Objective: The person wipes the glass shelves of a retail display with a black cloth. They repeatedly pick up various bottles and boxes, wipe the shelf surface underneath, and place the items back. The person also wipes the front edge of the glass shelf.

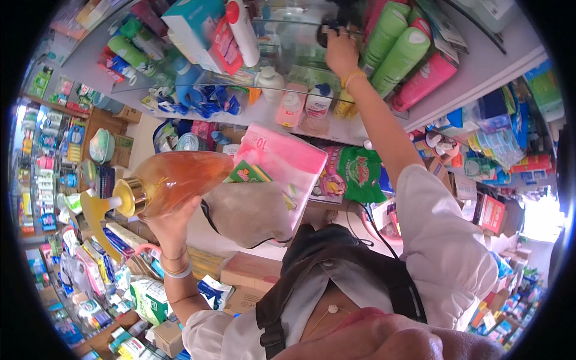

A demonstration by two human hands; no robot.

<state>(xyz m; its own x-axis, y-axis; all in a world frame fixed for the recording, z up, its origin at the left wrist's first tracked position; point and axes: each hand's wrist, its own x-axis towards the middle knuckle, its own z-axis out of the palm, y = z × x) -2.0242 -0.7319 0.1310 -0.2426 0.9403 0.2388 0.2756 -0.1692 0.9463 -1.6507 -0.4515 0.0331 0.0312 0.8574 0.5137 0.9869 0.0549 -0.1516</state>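
Note:
My left hand (173, 225) grips a large pump bottle (184, 177) of amber liquid, tilted almost onto its side. Its gold collar and yellow pump head (96, 216) point left. At the upper shelf, my right hand (340, 51) reaches behind the glass edge, its fingers on a dark object (322, 36) that is too blurred to name. Green spray cans (400, 58) stand just right of that hand. Below it on the shelf are a white pump bottle (270, 83), a pink bottle (291, 105) and a white bottle with a dark blue cap (318, 101).
A pink tissue pack (283, 157) and a beige fabric item (247, 213) lie below the shelf, beside a green bag (362, 173). Cardboard boxes (249, 270) sit on the floor near me. Packed shelves (49, 166) line the left. A glass shelf edge (297, 90) crosses before the bottles.

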